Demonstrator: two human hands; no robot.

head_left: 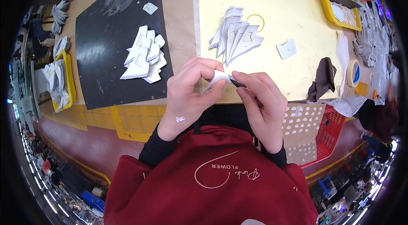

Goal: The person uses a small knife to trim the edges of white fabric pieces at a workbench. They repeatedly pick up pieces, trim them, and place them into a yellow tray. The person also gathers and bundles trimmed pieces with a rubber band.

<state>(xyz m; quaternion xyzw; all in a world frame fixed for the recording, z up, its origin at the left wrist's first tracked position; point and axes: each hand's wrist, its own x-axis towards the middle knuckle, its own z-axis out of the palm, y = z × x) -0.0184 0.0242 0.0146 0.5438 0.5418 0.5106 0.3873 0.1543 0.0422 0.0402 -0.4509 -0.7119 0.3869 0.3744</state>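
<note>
My left hand (185,93) pinches a folded white cut piece (218,76) between thumb and fingers, above the table's near edge. Close against it, my right hand (267,104) is closed on a small dark pointed object (237,83), whose tip meets the piece; its kind is hard to make out. Beyond my hands lies a fanned stack of white cut pieces (242,42) on the yellow sheet. A second pile of white pieces (142,57) rests on the black board to the left.
A yellow elastic ring (262,21) and a single white piece (287,49) lie on the yellow sheet (272,2). The black board (102,51) covers the left. A dark cloth (324,78), tape roll (352,73) and yellow tray (329,12) are at right. Below stands a red crate (330,133).
</note>
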